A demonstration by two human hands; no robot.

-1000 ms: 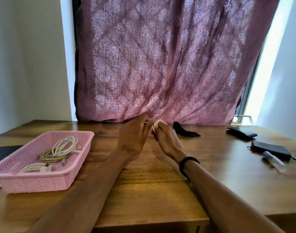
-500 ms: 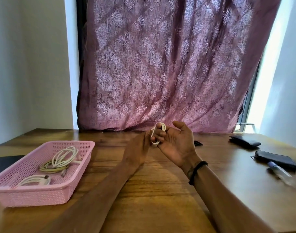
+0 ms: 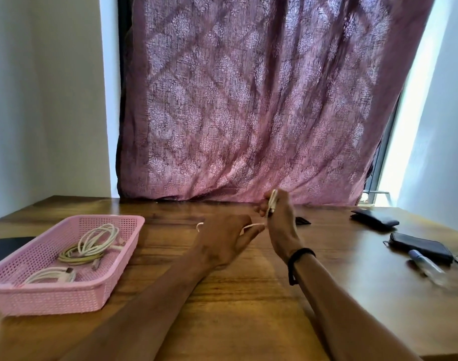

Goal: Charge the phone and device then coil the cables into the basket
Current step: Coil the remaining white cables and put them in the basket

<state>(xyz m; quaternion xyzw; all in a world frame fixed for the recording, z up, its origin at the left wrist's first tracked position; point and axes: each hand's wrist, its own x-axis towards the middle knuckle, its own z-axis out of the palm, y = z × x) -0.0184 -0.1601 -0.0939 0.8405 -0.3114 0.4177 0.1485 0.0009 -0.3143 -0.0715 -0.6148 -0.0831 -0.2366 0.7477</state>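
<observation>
My right hand (image 3: 281, 222) is raised above the wooden table (image 3: 248, 295), its fingers closed round a small coil of white cable (image 3: 272, 201). A loose stretch of the same cable runs left to my left hand (image 3: 222, 241), which pinches it low over the table. At the left stands a pink basket (image 3: 113, 277) holding two coiled white cables (image 3: 92, 243), one at the back and one (image 3: 53, 276) at the front. A dark phone (image 3: 420, 247) and a second dark device (image 3: 373, 220) lie at the right.
A clear pen-like tube (image 3: 428, 268) lies beside the phone. A small black object (image 3: 302, 220) sits behind my right hand. A dark flat thing (image 3: 3, 247) lies at the left edge. A pink curtain (image 3: 248, 100) hangs behind the table.
My right hand has turned, palm away, and moved right with the coil. My left hand has dropped lower and drawn a stretch of cable out between the hands.
</observation>
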